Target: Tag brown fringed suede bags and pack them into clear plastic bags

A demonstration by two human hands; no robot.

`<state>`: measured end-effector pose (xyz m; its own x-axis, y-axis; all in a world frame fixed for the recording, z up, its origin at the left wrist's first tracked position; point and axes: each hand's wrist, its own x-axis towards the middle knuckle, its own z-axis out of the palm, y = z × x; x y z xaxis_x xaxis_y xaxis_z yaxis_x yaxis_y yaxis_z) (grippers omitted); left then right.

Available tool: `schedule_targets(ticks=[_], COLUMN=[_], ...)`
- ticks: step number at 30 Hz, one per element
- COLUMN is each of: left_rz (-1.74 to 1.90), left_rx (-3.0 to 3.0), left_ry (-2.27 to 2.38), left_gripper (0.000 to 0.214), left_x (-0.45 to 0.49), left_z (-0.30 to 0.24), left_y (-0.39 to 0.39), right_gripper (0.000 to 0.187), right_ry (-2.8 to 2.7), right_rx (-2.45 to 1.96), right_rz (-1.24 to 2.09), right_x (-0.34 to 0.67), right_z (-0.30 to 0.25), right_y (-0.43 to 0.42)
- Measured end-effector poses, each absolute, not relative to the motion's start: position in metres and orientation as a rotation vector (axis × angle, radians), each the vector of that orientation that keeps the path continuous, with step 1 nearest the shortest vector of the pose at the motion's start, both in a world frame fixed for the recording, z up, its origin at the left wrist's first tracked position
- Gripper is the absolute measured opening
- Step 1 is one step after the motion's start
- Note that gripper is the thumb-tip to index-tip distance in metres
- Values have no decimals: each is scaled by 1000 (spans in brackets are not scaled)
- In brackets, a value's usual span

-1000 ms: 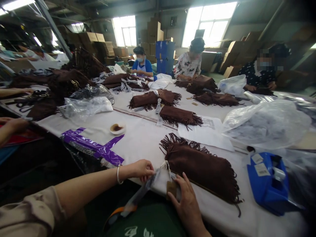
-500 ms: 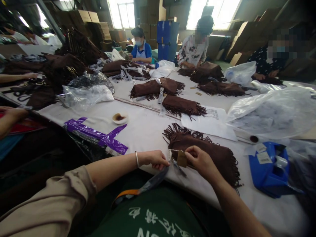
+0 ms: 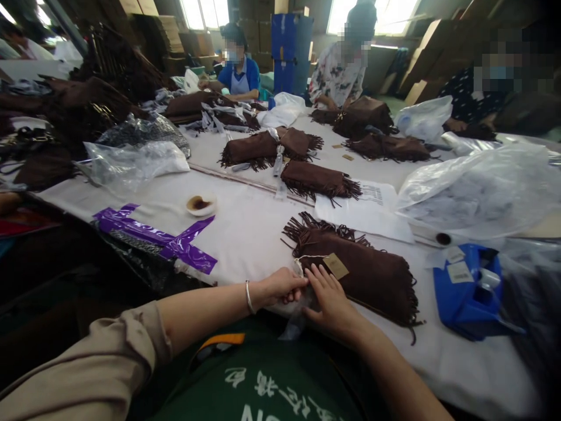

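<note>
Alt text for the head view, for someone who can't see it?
The person's left hand, wearing a bangle, and right hand meet at a string-tied kraft tag on a fringed brown suede bag on a white-covered table. Similar bags lie further along, with co-workers seated beyond.

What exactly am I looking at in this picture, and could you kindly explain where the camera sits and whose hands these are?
This view comes from a camera worn on a person's head, looking forward and down, so the bare arms at the bottom are that person's own. The left hand is curled at a thin string tied to a brown paper tag; whether it pinches the string is hard to tell. The right hand lies open on a fringed brown suede bag, just below the tag. The bag rests on a white-covered table, with purple strapping and more fringed bags nearby. A co-worker sits across the table.
</note>
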<state>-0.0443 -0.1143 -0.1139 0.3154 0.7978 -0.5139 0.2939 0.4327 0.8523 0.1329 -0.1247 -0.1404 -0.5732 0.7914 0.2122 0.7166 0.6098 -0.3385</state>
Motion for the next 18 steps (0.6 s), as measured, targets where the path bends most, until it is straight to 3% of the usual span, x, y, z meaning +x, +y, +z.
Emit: schedule_targets(ticks=[5,18], left_rz=[463,686], left_rx=[1090,793], left_ry=[1256,1136], left_gripper=[54,63], left_x=[-44,-80], left_z=[-119,-108], left_y=[-112,-111], right_gripper=[87,59], right_ry=[-2458,-2353], right_rx=[-1267,-1273], right_rz=[87,-250], right_x=[133,143], right_z=[-134,-166], right_y=[-122,-95])
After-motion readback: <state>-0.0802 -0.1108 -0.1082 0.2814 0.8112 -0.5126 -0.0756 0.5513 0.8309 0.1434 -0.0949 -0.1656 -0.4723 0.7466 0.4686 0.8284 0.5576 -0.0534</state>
